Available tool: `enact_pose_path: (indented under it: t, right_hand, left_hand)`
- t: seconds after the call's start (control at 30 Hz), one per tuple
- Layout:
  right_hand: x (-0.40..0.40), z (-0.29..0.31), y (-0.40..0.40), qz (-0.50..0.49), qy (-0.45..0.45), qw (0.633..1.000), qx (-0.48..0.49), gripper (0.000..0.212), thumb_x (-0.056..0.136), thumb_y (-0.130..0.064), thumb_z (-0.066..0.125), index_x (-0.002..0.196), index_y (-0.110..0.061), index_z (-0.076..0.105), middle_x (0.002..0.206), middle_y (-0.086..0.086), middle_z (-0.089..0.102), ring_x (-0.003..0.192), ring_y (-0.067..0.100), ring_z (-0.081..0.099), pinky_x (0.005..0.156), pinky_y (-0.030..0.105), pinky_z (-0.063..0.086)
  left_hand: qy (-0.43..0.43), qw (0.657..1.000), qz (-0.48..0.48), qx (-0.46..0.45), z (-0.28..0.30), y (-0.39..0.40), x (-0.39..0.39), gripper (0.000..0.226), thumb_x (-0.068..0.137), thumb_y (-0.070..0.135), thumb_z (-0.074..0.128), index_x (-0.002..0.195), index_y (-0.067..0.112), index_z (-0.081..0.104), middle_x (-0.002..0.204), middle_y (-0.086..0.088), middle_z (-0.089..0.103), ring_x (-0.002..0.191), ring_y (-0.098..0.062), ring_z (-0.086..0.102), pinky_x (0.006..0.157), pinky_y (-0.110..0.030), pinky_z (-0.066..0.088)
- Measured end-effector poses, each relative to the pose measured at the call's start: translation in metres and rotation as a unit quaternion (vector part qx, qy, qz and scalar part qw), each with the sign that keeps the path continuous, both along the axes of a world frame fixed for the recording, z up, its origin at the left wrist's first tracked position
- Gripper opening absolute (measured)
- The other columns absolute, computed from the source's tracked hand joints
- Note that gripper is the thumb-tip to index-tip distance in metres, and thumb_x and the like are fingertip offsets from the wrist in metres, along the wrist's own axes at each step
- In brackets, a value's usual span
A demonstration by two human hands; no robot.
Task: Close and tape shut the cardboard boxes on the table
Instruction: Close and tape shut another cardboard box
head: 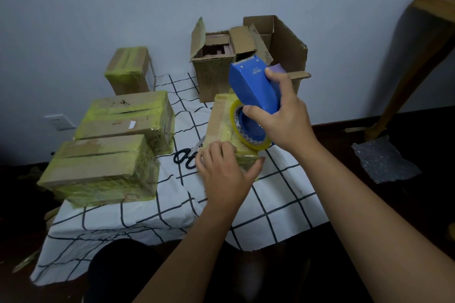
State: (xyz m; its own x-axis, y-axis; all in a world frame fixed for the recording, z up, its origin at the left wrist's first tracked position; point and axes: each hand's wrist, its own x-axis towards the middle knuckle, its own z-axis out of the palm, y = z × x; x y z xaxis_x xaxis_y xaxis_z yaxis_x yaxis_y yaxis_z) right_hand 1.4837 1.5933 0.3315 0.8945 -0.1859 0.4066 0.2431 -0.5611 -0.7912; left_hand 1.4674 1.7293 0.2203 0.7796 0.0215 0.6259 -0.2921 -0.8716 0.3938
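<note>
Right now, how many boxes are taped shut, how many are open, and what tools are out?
Taped boxes: 4
Open boxes: 2
Tape dispensers: 1
Scissors: 1
Total: 8

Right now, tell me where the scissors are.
In the head view, the black-handled scissors lie on the checked cloth, just left of the left hand and the box it presses.
</note>
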Motion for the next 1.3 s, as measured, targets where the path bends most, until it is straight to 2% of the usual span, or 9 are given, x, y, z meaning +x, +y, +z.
enact_pose_path:
  t: [0.23,0.4,0.6,0.73,0.8,0.9,1.0,1.17,1.3]
  right_hand:
    - [-0.001,0.0,0.001,0.001,0.0,1.0,0.0,0.074,0.081,-0.041,0.077,0.142,-0.034,0.035,0.123,-0.007,0.046,0.105,0.019,0.055,0.085,0.044,0.054]
    - [-0.001,0.001,0.002,0.004,0.002,1.0,-0.007,0.074,0.082,-0.04,0.077,0.142,-0.032,0.035,0.123,-0.008,0.046,0.106,0.02,0.055,0.085,0.044,0.054]
    - [-0.001,0.001,0.001,0.0,0.001,1.0,-0.007,0.074,0.082,-0.041,0.077,0.143,-0.033,0.035,0.122,-0.009,0.045,0.105,0.019,0.054,0.085,0.041,0.053]
    - [-0.001,0.001,0.001,0.004,0.005,1.0,-0.012,0.073,0.081,-0.044,0.076,0.141,-0.036,0.034,0.123,-0.008,0.046,0.105,0.019,0.055,0.085,0.044,0.053]
    - [-0.001,0.0,0.001,0.005,0.005,1.0,-0.009,0.073,0.08,-0.045,0.076,0.14,-0.037,0.034,0.124,-0.008,0.047,0.105,0.019,0.055,0.085,0.044,0.054]
    - [0.001,0.0,0.0,0.006,0.005,1.0,-0.013,0.074,0.081,-0.044,0.076,0.142,-0.035,0.034,0.124,-0.009,0.045,0.105,0.019,0.055,0.085,0.043,0.054]
    - [0.001,0.0,0.0,0.009,0.004,1.0,-0.016,0.075,0.081,-0.046,0.075,0.142,-0.033,0.034,0.123,-0.008,0.045,0.105,0.019,0.055,0.084,0.043,0.055]
    - [0.001,0.0,-0.001,0.007,0.004,1.0,-0.005,0.074,0.079,-0.047,0.074,0.141,-0.034,0.035,0.122,-0.01,0.045,0.106,0.019,0.055,0.085,0.046,0.054]
    - [0.001,-0.001,-0.002,0.008,0.003,1.0,-0.007,0.074,0.081,-0.046,0.075,0.142,-0.034,0.035,0.123,-0.01,0.044,0.106,0.019,0.055,0.085,0.044,0.055]
  left_hand:
    - [-0.002,0.999,-0.042,-0.001,-0.003,0.01,0.0,0.071,0.078,0.081,0.046,0.094,0.013,0.057,0.096,-0.005,0.054,0.099,-0.024,0.048,0.101,-0.052,0.033]
    - [-0.003,0.998,-0.043,0.044,-0.001,0.015,0.002,0.064,0.081,0.075,0.049,0.094,0.013,0.06,0.095,-0.005,0.055,0.095,-0.027,0.052,0.097,-0.051,0.036]
    - [-0.06,0.995,-0.053,0.067,-0.008,0.021,0.007,0.056,0.08,0.067,0.056,0.099,0.013,0.058,0.095,-0.006,0.058,0.097,-0.022,0.045,0.094,-0.051,0.037]
    - [-0.045,0.994,-0.078,0.064,-0.009,0.022,0.003,0.046,0.085,0.063,0.056,0.106,0.022,0.057,0.11,-0.005,0.059,0.111,-0.022,0.049,0.101,-0.054,0.03]
    - [-0.067,0.991,-0.085,0.077,-0.011,0.024,-0.002,0.037,0.088,0.055,0.058,0.113,0.027,0.058,0.115,-0.005,0.058,0.116,-0.024,0.05,0.102,-0.056,0.03]
    - [-0.115,0.98,-0.147,0.067,-0.005,0.018,-0.003,0.023,0.09,0.034,0.066,0.108,0.02,0.067,0.109,-0.005,0.06,0.107,-0.025,0.054,0.094,-0.043,0.035]
    - [-0.098,0.979,-0.174,0.034,0.004,0.014,0.001,0.012,0.088,0.025,0.07,0.095,0.016,0.072,0.095,-0.002,0.062,0.089,-0.022,0.057,0.083,-0.032,0.032]
    - [-0.096,0.977,-0.181,0.057,0.007,0.015,0.004,0.009,0.089,0.025,0.069,0.09,0.017,0.071,0.083,-0.003,0.056,0.078,-0.023,0.052,0.076,-0.036,0.032]
    - [-0.092,0.975,-0.19,0.065,0.01,0.012,0.006,0.018,0.093,0.026,0.061,0.084,0.012,0.068,0.08,-0.005,0.054,0.074,-0.025,0.049,0.07,-0.035,0.032]
